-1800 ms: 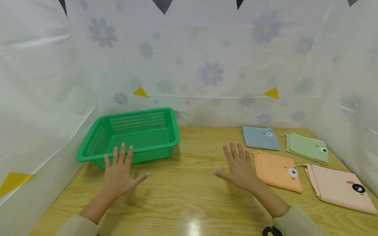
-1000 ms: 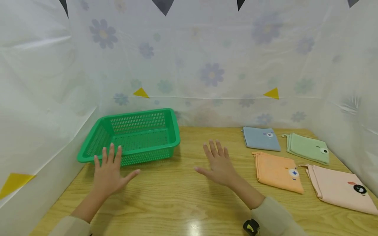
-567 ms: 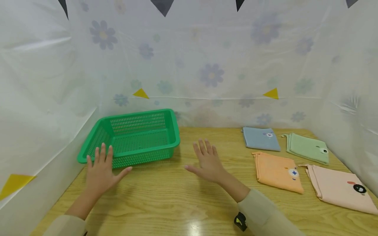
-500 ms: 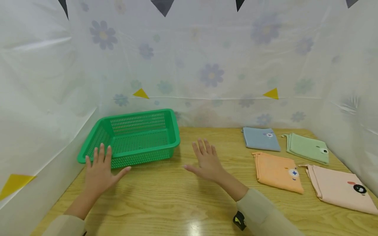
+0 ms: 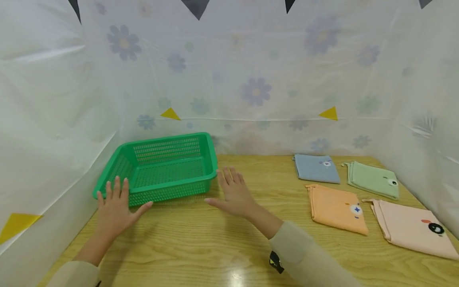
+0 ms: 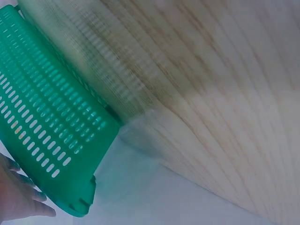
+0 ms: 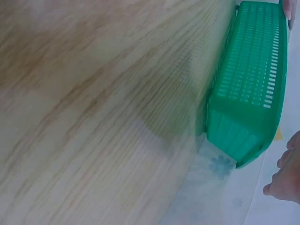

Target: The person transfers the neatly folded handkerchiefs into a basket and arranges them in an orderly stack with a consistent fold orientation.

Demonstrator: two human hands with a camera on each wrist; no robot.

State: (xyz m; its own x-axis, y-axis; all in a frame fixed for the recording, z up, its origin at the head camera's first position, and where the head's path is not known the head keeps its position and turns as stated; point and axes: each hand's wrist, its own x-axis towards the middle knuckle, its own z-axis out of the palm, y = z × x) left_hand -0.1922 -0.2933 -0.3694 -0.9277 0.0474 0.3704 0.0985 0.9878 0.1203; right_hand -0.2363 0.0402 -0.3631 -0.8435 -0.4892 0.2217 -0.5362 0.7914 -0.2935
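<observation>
A green plastic basket (image 5: 172, 187) with slotted walls stands at the back left of the wooden table, with nothing inside it. My left hand (image 5: 115, 213), fingers spread, is at the basket's front left corner; whether it touches the rim I cannot tell. Just off the front right corner is my right hand (image 5: 234, 197), also spread and holding nothing. In the left wrist view the basket (image 6: 51, 103) fills the left side, with fingers (image 6: 23, 197) by its rim. The right wrist view has the basket (image 7: 248, 79) at upper right and the right hand (image 7: 286, 176) apart from its corner.
On the table's right lie folded cloths with animal faces: blue (image 5: 315, 169), green (image 5: 373, 180), orange (image 5: 337, 208) and pink (image 5: 412, 229). A pale flowered plastic sheet (image 5: 258, 131) closes off the back and both sides of the table (image 5: 201, 247).
Both hands have moved left over the table, the right one farther, from beside the orange cloth to near the basket's right corner. The basket and cloths have stayed in place.
</observation>
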